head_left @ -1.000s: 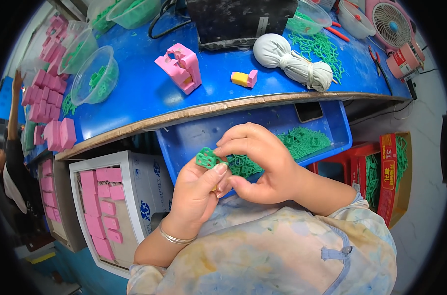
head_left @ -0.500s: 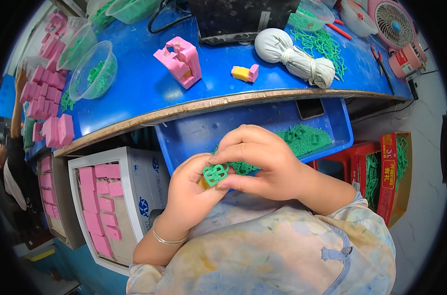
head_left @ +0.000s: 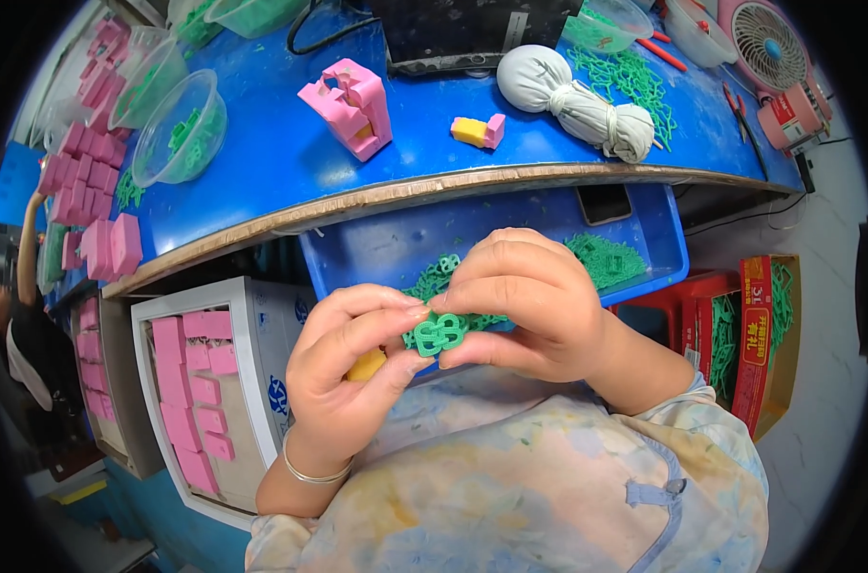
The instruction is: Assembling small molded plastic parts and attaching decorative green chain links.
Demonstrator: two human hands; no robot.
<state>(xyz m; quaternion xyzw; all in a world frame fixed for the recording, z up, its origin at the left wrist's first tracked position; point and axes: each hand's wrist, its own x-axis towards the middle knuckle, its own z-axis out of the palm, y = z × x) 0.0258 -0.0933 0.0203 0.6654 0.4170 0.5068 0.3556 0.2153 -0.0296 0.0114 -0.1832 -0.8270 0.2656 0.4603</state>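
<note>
My left hand and my right hand meet in front of my body. Between their fingertips is a small green openwork piece with rounded loops. The right thumb and fingers pinch its right side, while the left thumb and fingertips close at its left edge. A yellow piece shows partly in the left palm, mostly covered by the fingers. Beneath the hands lies a blue tray with green granules and scraps. Another small green looped piece shows just beyond the fingertips.
On the blue table stand a pink mould block, a pink-and-yellow block, a tied white cloth bag and clear tubs. A box of pink blocks stands left, a red box right. Another person's arm is far left.
The green piece has moved slightly right and turned. My left hand has opened wider around it, and the yellow piece shows more in its palm.
</note>
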